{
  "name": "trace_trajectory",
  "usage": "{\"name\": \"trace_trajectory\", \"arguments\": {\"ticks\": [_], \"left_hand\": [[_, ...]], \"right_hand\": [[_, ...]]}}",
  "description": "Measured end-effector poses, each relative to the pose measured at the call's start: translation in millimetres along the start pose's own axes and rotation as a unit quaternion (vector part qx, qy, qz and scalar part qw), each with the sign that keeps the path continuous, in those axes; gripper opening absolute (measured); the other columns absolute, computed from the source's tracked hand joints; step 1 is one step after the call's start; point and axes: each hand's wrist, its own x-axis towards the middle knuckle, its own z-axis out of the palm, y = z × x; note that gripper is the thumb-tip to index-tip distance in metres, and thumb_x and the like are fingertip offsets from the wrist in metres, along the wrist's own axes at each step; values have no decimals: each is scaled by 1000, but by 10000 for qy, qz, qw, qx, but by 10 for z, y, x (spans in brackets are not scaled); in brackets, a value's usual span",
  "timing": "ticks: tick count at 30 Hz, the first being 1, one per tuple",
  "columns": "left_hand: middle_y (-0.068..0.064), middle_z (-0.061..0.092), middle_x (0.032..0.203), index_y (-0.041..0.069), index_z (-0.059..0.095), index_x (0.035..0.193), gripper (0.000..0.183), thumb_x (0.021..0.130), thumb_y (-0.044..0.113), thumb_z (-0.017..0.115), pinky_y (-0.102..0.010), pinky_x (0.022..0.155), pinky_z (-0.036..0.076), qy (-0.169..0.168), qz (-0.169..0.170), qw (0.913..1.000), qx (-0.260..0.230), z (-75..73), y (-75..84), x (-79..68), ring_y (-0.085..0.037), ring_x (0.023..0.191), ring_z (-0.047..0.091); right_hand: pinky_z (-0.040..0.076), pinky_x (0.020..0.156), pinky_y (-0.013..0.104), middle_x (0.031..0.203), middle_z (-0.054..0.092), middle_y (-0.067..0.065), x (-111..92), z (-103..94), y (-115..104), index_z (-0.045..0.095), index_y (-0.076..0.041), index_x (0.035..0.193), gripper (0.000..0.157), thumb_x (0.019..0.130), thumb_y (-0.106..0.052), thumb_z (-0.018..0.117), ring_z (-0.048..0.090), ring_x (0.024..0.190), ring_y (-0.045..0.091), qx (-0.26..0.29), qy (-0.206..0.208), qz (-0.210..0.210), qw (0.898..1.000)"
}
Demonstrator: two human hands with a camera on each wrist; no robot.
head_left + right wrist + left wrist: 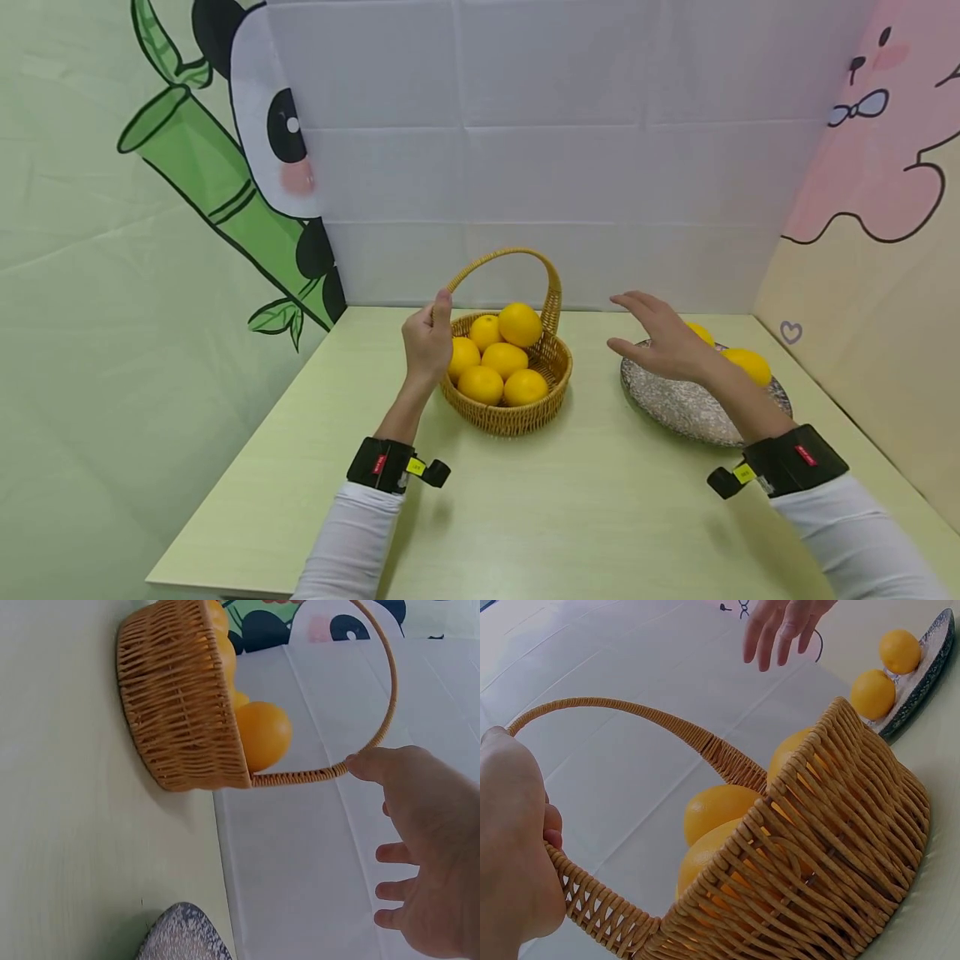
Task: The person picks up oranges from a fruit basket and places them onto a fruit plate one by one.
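Observation:
A wicker basket (pixel 507 421) with a tall arched handle (pixel 517 252) stands on the table, holding several oranges (pixel 505 360). My left hand (pixel 429 340) grips the left side of the handle, thumb up along it; the left wrist view shows the fingers wrapped round the wicker. My right hand (pixel 667 342) is in the air between the basket and a speckled grey plate (pixel 667 404), fingers spread and nothing in them. Two oranges (pixel 874 694) lie on the plate, partly hidden by my right hand and forearm in the head view.
The pale wooden table (pixel 570 517) meets a white cloth wall (pixel 555 167) behind the basket. A green panel with a panda drawing (pixel 277 125) is at the left, and a cream one with a pink figure (pixel 862 167) stands close beyond the plate at the right.

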Motion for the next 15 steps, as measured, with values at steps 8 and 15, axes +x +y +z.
{"name": "trace_trajectory", "arguments": {"ticks": [8,15], "left_hand": [[0,26,52,15,32,59,62,108,50,46,-23,40,14,-23,-16,10000,-56,2,0,-4,-16,42,21],[0,26,52,14,32,59,62,108,50,46,-23,40,15,-6,15,10000,-45,2,5,0,-16,42,21]], "right_hand": [[28,111,67,162,29,22,136,176,-308,36,-12,160,81,95,-46,71,25,145,40,-378,-379,-387,9978],[27,114,63,162,30,21,308,312,-540,35,-12,161,82,96,-50,68,26,146,38,-545,-569,-923,9926]]}}
